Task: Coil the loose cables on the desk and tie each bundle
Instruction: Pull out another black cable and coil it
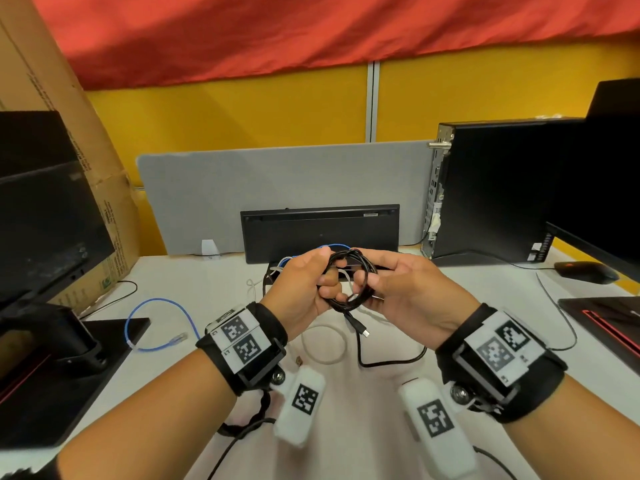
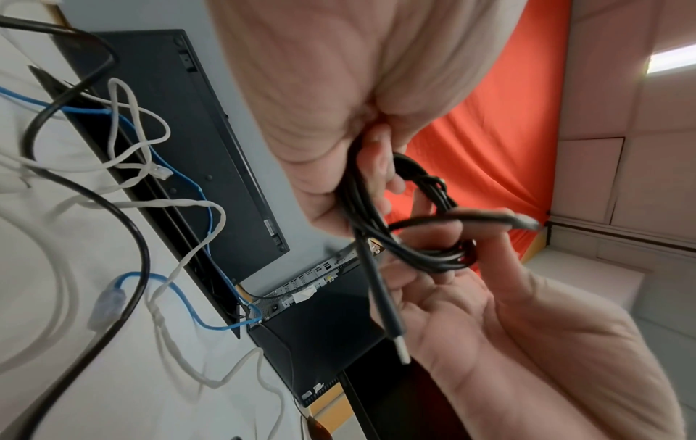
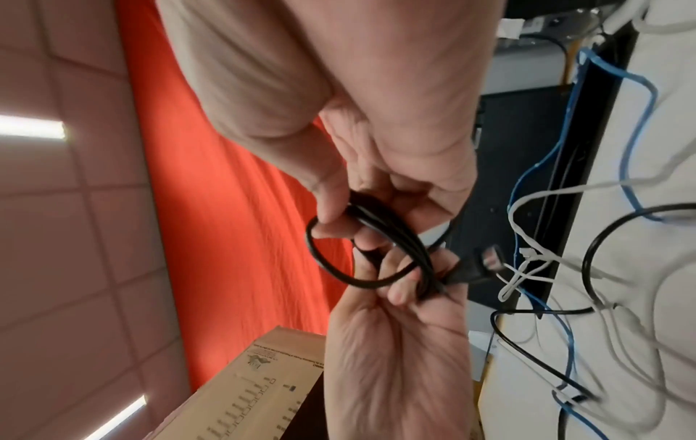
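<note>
A black USB cable coil [image 1: 350, 284] hangs in the air over the white desk [image 1: 194, 285], gripped from both sides. My left hand [image 1: 329, 284] curls its fingers round the coil's left side. My right hand [image 1: 370, 282] pinches the right side with thumb and fingers. In the left wrist view the black coil [image 2: 418, 238] loops between both hands and one USB plug [image 2: 400, 346] dangles below it. The right wrist view shows the coil [image 3: 361, 253] and another plug [image 3: 489, 259] sticking out. On the desk lie a loose blue network cable [image 1: 152, 306], a white cable loop [image 1: 325, 344] and another black cable [image 1: 391, 362].
An upturned black keyboard [image 1: 318, 230] leans on the grey divider [image 1: 214, 188] behind the hands. A PC tower [image 1: 502, 188], mouse [image 1: 585, 271] and laptop [image 1: 606, 323] stand on the right. A monitor [image 1: 41, 220] and cardboard box [image 1: 107, 209] stand on the left.
</note>
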